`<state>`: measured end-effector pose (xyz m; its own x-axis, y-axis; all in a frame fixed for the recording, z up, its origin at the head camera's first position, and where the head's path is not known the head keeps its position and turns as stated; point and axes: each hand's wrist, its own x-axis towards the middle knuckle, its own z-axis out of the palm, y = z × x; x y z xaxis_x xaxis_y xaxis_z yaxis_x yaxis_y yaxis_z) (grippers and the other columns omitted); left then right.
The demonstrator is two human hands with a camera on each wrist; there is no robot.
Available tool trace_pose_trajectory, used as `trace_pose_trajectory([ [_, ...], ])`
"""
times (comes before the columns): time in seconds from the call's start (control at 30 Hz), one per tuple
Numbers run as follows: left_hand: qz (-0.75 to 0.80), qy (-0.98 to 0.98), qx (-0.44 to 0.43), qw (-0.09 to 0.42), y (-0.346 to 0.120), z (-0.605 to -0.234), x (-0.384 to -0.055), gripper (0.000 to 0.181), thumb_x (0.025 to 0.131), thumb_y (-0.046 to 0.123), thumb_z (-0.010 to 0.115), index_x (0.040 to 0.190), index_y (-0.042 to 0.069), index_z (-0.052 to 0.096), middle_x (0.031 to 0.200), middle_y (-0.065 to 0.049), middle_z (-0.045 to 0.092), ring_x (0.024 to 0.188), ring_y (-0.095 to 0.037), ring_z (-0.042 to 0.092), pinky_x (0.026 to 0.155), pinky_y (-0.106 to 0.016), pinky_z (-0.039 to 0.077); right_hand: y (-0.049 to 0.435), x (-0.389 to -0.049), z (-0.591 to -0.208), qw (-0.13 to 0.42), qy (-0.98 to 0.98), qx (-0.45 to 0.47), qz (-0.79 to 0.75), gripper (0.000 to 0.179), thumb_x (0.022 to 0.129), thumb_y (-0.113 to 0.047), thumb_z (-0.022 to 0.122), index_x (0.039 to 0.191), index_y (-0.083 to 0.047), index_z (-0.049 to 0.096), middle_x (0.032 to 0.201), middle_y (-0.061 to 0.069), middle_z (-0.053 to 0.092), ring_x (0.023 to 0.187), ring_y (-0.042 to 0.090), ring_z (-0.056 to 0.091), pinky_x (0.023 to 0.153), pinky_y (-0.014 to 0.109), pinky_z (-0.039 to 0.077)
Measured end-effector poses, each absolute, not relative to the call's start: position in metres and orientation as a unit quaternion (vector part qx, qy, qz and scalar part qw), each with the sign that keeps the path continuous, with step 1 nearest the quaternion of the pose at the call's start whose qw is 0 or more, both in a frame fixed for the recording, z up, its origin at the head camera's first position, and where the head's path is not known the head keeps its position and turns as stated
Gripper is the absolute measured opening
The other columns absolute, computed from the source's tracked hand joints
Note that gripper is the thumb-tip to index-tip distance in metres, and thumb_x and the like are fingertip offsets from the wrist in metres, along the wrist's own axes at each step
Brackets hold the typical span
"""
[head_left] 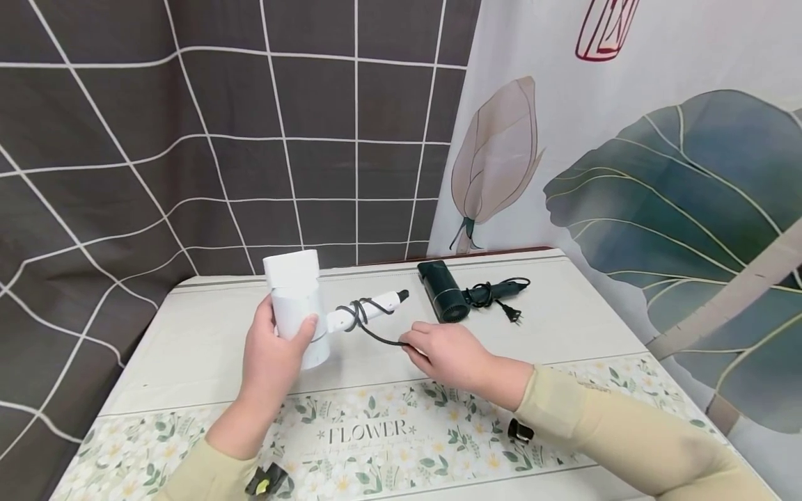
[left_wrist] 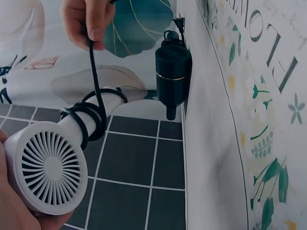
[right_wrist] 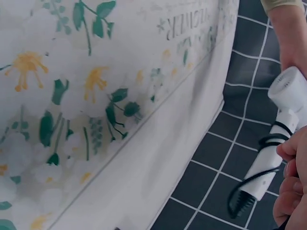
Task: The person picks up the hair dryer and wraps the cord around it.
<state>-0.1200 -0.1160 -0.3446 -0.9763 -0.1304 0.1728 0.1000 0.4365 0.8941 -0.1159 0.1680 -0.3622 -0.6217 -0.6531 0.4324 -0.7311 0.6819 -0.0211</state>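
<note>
My left hand [head_left: 276,348] grips a white hair dryer [head_left: 296,306] by its barrel, holding it above the table. The dryer's handle points right, and its black cord [head_left: 360,313] is wound around it in several loops. Between thumb and fingers, my right hand [head_left: 447,353] pinches a stretch of this cord, pulled out from the handle. In the left wrist view the vented round end [left_wrist: 53,167] of the white dryer faces the camera. The right wrist view shows the loops around the handle [right_wrist: 268,160]; the cord's plug is not clearly seen.
A black hair dryer [head_left: 443,291] lies at the back of the table, its cord wrapped around its handle and its plug [head_left: 512,313] resting on the cloth. A flowered tablecloth [head_left: 376,480] covers the table. Behind hang a dark grid curtain [head_left: 313,167] and a leaf-patterned curtain [head_left: 689,209].
</note>
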Motion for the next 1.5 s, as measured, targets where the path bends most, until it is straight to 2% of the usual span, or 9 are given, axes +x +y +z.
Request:
trace_pose_trajectory([
  [0.2,-0.514,-0.854,0.007,0.085,-0.117,-0.344,-0.119,0.081,0.092,0.039,0.067,0.156,0.011,0.025,0.147,-0.016,0.047,0.129,-0.036,0.049,0.102,-0.058,0.042,0.170,-0.118,-0.356,0.242,-0.870,0.420,0.094,0.011,0.092,-0.014,0.068,0.102,-0.013,0.073,0.078,-0.007,0.059,0.061,0.004,0.053,0.052,0.022,0.047],
  [0.5,-0.505,-0.862,-0.001,0.054,-0.119,-0.342,-0.114,0.084,0.092,0.042,0.067,0.156,0.011,0.024,0.150,-0.017,0.044,0.131,-0.038,0.047,0.103,-0.058,0.043,0.172,-0.125,-0.345,0.308,-0.833,0.451,0.090,0.011,0.089,-0.019,0.073,0.100,-0.016,0.073,0.077,-0.008,0.058,0.063,0.006,0.055,0.049,0.021,0.045],
  [0.73,-0.507,-0.862,-0.010,0.020,-0.117,-0.341,-0.110,0.084,0.091,0.044,0.068,0.157,0.014,0.024,0.148,-0.015,0.046,0.129,-0.036,0.050,0.102,-0.055,0.045,0.172,-0.129,-0.340,0.340,-0.812,0.466,0.094,0.007,0.092,-0.023,0.071,0.097,-0.018,0.073,0.072,-0.009,0.053,0.060,0.006,0.052,0.046,0.020,0.041],
  [0.87,-0.505,-0.863,-0.027,0.011,-0.116,-0.342,-0.108,0.082,0.092,0.040,0.069,0.156,0.015,0.026,0.146,-0.015,0.048,0.126,-0.036,0.052,0.099,-0.055,0.047,0.173,-0.132,-0.337,0.352,-0.801,0.472,0.108,0.007,0.092,-0.024,0.072,0.097,-0.019,0.074,0.072,-0.009,0.053,0.060,0.005,0.051,0.046,0.019,0.041],
  [1.03,-0.502,-0.862,-0.064,0.007,-0.116,-0.346,-0.105,0.074,0.091,0.030,0.071,0.153,0.014,0.034,0.139,-0.017,0.054,0.121,-0.038,0.057,0.093,-0.054,0.052,0.175,-0.136,-0.333,0.355,-0.796,0.476,0.120,0.013,0.086,-0.029,0.077,0.096,-0.020,0.075,0.075,-0.009,0.053,0.063,0.005,0.052,0.047,0.019,0.041],
  [1.13,-0.512,-0.854,-0.088,0.004,-0.115,-0.349,-0.104,0.071,0.091,0.025,0.071,0.152,0.013,0.036,0.137,-0.019,0.055,0.117,-0.040,0.059,0.088,-0.053,0.054,0.177,-0.139,-0.333,0.344,-0.799,0.475,0.129,0.017,0.089,-0.036,0.073,0.097,-0.021,0.076,0.076,-0.009,0.054,0.065,0.005,0.053,0.049,0.020,0.044],
  [1.27,-0.541,-0.833,-0.110,-0.010,-0.116,-0.351,-0.103,0.070,0.090,0.020,0.071,0.151,0.011,0.037,0.138,-0.020,0.055,0.116,-0.041,0.060,0.088,-0.052,0.055,0.181,-0.142,-0.333,0.294,-0.815,0.474,0.160,0.030,0.097,-0.044,0.060,0.101,-0.019,0.077,0.080,-0.009,0.057,0.068,0.005,0.054,0.056,0.020,0.047],
  [1.33,-0.556,-0.822,-0.124,-0.015,-0.117,-0.353,-0.103,0.069,0.090,0.018,0.070,0.150,0.010,0.037,0.138,-0.020,0.055,0.118,-0.042,0.059,0.091,-0.054,0.053,0.183,-0.142,-0.334,0.259,-0.824,0.471,0.180,0.032,0.098,-0.043,0.058,0.104,-0.018,0.077,0.082,-0.008,0.059,0.070,0.005,0.055,0.060,0.020,0.048],
  [1.5,-0.576,-0.802,-0.157,-0.009,-0.120,-0.357,-0.103,0.066,0.091,0.017,0.066,0.149,0.005,0.037,0.136,-0.020,0.056,0.124,-0.042,0.054,0.099,-0.058,0.046,0.184,-0.143,-0.334,0.159,-0.851,0.439,0.240,0.021,0.095,-0.027,0.068,0.110,-0.015,0.076,0.087,-0.010,0.062,0.070,0.003,0.052,0.064,0.020,0.047],
])
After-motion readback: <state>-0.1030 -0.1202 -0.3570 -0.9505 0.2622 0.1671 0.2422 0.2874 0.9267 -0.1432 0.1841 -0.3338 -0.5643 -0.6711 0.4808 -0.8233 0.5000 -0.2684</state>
